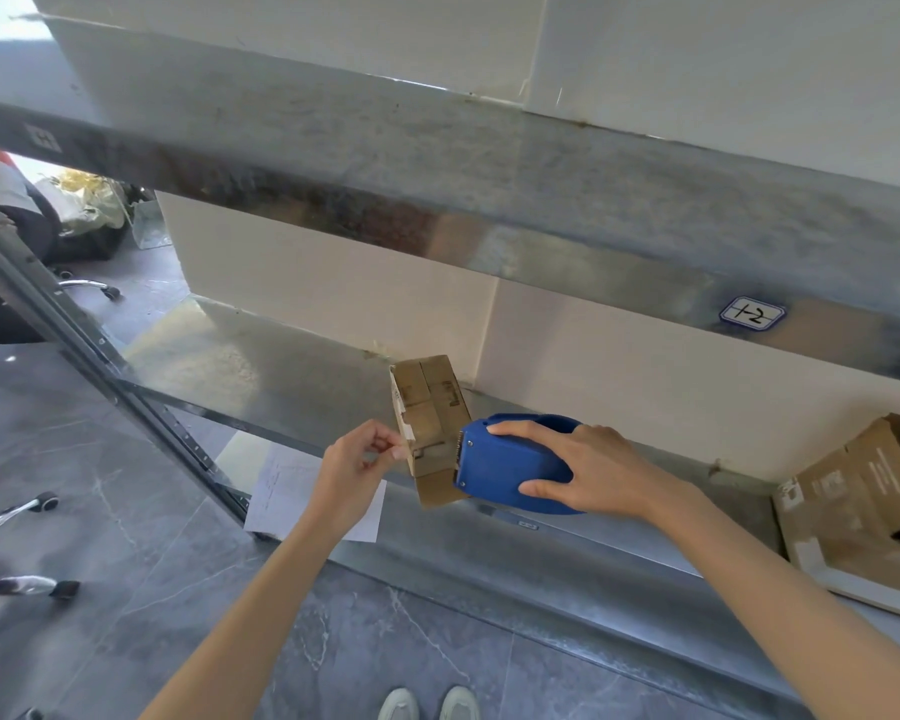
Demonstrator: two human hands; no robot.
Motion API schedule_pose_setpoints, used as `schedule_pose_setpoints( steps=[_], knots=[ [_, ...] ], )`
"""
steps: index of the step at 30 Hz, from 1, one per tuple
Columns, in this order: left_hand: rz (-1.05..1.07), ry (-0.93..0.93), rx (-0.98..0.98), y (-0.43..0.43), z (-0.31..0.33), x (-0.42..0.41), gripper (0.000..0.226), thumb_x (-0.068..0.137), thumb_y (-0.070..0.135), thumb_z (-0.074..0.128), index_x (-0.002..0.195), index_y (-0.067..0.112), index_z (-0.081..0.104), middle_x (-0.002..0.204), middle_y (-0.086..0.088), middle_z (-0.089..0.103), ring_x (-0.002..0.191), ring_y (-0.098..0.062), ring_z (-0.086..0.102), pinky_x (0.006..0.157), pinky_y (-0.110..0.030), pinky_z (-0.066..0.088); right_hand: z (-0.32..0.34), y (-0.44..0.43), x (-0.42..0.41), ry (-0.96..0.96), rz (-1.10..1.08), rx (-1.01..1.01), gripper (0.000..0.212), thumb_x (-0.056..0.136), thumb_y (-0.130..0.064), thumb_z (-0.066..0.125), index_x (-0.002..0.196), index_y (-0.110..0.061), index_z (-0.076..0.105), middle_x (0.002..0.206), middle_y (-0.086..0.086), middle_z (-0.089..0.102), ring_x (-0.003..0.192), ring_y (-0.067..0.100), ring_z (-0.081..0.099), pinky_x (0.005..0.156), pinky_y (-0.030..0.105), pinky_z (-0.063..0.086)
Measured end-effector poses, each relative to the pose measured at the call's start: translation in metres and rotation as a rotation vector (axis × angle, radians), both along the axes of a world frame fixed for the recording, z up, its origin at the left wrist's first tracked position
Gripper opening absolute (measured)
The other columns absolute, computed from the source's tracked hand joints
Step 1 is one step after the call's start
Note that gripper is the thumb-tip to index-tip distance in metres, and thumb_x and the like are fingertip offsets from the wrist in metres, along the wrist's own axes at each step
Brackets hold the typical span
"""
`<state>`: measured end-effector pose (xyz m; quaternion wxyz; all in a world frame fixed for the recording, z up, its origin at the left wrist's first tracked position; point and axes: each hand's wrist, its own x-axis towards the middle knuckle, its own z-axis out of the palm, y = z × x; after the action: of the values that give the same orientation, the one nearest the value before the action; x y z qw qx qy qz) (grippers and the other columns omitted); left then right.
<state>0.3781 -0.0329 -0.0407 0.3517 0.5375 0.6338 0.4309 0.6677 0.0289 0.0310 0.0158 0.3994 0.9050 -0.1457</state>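
A small brown cardboard box (pixel 430 423) sits on the middle level of a metal shelf unit (pixel 281 371), close to the shelf's front edge and a little way out from the pale wall behind. It lies at an angle, with one flap hanging open toward the person.

A blue handheld tape dispenser (pixel 510 467) presses its toothed front end against the box's right side. The right hand (pixel 588 470) grips the dispenser from above: the fingers wrap over its top and the thumb curls along the near side.

The left hand (pixel 357 459) is at the box's left edge. Its fingers are curled, and the thumb and forefinger pinch something thin there. Whether this is tape or a bit of the box cannot be told.

Below the left forearm, a white sheet of paper (pixel 281 491) lies on a lower level. To the far right on the same shelf are larger cardboard boxes (pixel 853 491). The beam above carries a small label reading "1-2" (pixel 753 314).

At the bottom, the tips of two pale shoes (pixel 427 704) show on a grey marbled floor (pixel 152 589). The chrome legs of a wheeled chair (pixel 17 511) stand to the left.
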Motion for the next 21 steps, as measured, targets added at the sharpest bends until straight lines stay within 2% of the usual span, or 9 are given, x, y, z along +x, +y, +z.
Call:
schedule_pose_setpoints(
  steps=[4, 8, 12, 16, 21],
  knots=[
    [0.021, 0.009, 0.036, -0.001, -0.008, 0.003, 0.016, 0.093, 0.007, 0.064, 0.092, 0.023, 0.064, 0.081, 0.012, 0.067, 0.079, -0.001, 0.06, 0.069, -0.008, 0.045, -0.002, 0.0, -0.008, -0.004, 0.0, -0.002, 0.067, 0.091, -0.058, 0.051, 0.138, -0.069, 0.004, 0.085, -0.016, 0.053, 0.062, -0.001, 0.043, 0.058, 0.015, 0.026],
    [0.003, -0.005, 0.029, 0.0, -0.017, 0.002, 0.045, 0.094, 0.003, 0.061, 0.128, 0.03, 0.053, 0.078, 0.002, 0.059, 0.078, -0.006, 0.059, 0.073, -0.01, 0.047, -0.004, 0.001, -0.014, -0.021, 0.007, -0.007, 0.065, 0.093, -0.056, 0.049, 0.141, -0.065, 0.005, 0.086, -0.014, 0.053, 0.067, 0.002, 0.043, 0.061, 0.019, 0.031],
    [-0.025, 0.05, 0.031, 0.002, -0.029, 0.001, 0.045, 0.096, 0.005, 0.059, 0.13, 0.034, 0.054, 0.078, 0.005, 0.059, 0.079, -0.005, 0.058, 0.075, -0.013, 0.048, -0.007, 0.001, -0.016, -0.029, 0.007, -0.013, 0.065, 0.094, -0.056, 0.049, 0.141, -0.065, 0.004, 0.083, -0.012, 0.055, 0.068, 0.004, 0.044, 0.061, 0.018, 0.031],
    [-0.072, 0.071, 0.076, 0.006, -0.036, -0.002, 0.043, 0.096, 0.005, 0.057, 0.132, 0.029, 0.058, 0.077, 0.007, 0.057, 0.079, -0.008, 0.057, 0.076, -0.015, 0.048, -0.012, 0.001, -0.017, -0.034, -0.017, -0.022, 0.065, 0.094, -0.055, 0.049, 0.141, -0.065, 0.006, 0.083, -0.015, 0.051, 0.068, 0.002, 0.042, 0.06, 0.018, 0.03],
    [-0.118, 0.139, 0.128, 0.009, -0.044, -0.002, 0.046, 0.096, 0.003, 0.057, 0.137, 0.025, 0.057, 0.079, 0.004, 0.054, 0.078, -0.014, 0.053, 0.077, -0.022, 0.048, -0.018, 0.0, -0.019, -0.043, -0.039, -0.022, 0.065, 0.095, -0.054, 0.049, 0.141, -0.065, 0.005, 0.08, -0.011, 0.057, 0.067, 0.005, 0.044, 0.059, 0.015, 0.028]
  ],
)
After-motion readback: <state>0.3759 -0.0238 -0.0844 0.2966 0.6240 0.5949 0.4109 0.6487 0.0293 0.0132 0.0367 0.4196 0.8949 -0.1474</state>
